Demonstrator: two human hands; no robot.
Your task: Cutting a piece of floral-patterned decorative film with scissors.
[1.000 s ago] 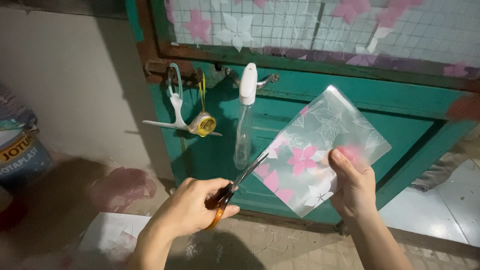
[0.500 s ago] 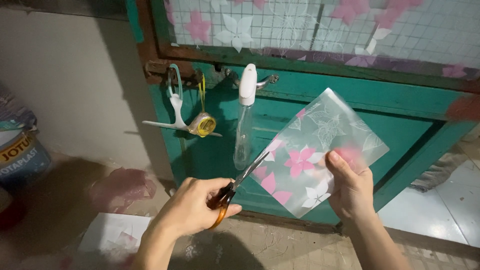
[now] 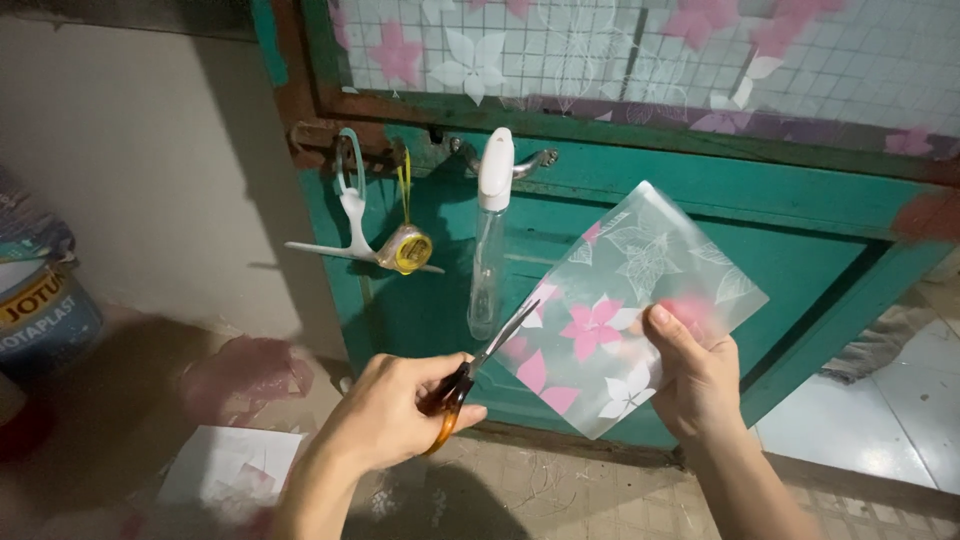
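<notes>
film sheet: frosted clear, pink and white flower print, white leaf outlines | scissors: amber-brown handles, silver blades | door: teal, worn rusty patches | spray bottle: clear, white head | tape measure: yellow | squeegee: white | door glass: grid mesh, pink and white flowers

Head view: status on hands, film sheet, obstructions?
Left hand shut on scissors, blades at film sheet edge. Right hand pinching sheet's lower right. Nothing between blades and sheet.

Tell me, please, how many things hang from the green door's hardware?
3: a white squeegee leftmost, a yellow tape measure beside it, a clear spray bottle on the handle. None seems hidden.
</notes>
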